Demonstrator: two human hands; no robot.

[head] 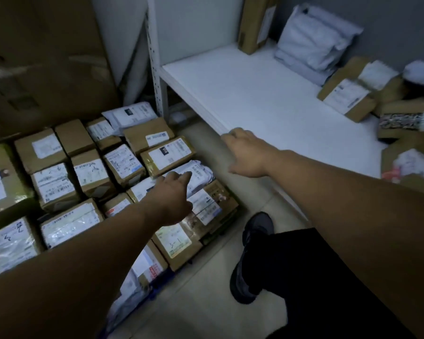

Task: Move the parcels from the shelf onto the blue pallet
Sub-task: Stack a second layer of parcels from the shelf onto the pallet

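Cardboard parcels [123,165] crowd pallet [160,281]; two empty hands: left hand [173,198] outstretched, right hand [246,154] loosely curled.

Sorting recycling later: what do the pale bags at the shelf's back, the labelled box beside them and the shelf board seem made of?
Pale bags: likely soft plastic film, faintly glossy, creased and slumped. Labelled box: brown cardboard, matte, with white paper label. Shelf board: smooth white, perhaps painted or laminated; its core is hidden.
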